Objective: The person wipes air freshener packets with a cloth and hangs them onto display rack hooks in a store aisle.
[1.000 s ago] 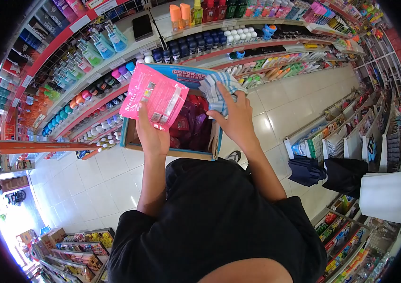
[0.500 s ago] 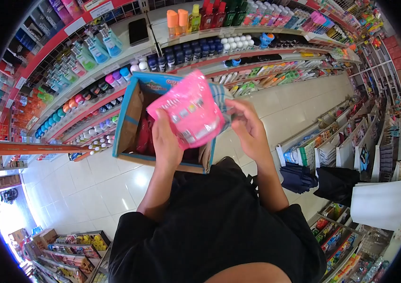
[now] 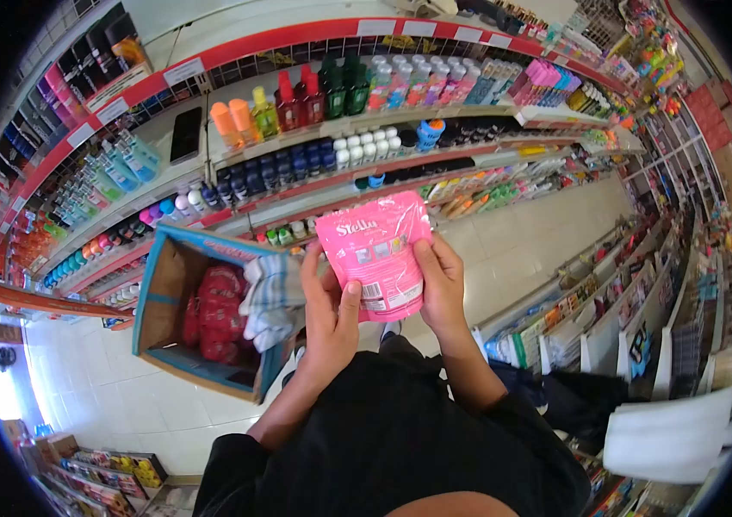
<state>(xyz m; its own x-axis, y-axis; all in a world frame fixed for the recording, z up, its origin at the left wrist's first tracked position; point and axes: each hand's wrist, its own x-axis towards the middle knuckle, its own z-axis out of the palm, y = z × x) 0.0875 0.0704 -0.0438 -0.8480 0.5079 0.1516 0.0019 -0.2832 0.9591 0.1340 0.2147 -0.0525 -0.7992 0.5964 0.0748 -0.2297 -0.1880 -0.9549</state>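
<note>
A shiny pink pouch (image 3: 376,254), printed "Stella" near the top with a barcode lower down, is held upright before me. My left hand (image 3: 329,302) grips its left edge, thumb across the front. At the right edge, my right hand (image 3: 440,289) pinches it with the thumb on the printed side. To the left of my hands is a cardboard box (image 3: 159,302) with a blue rim, open at the top. Red packets (image 3: 215,314) lie inside it, and a blue-and-white checked cloth (image 3: 273,297) hangs over its right side.
Ahead, tiered shelves carry spray bottles (image 3: 310,99), white-capped roll-ons (image 3: 366,148) and a dark phone (image 3: 186,133). Low racks of goods (image 3: 573,319) run along the right, with a white sheet (image 3: 667,435) nearer me. Tiled floor (image 3: 504,207) lies between.
The pink pouch has moved from over the box to the right and turned upright. My right hand has taken hold of it. The box now appears further left, its contents more visible.
</note>
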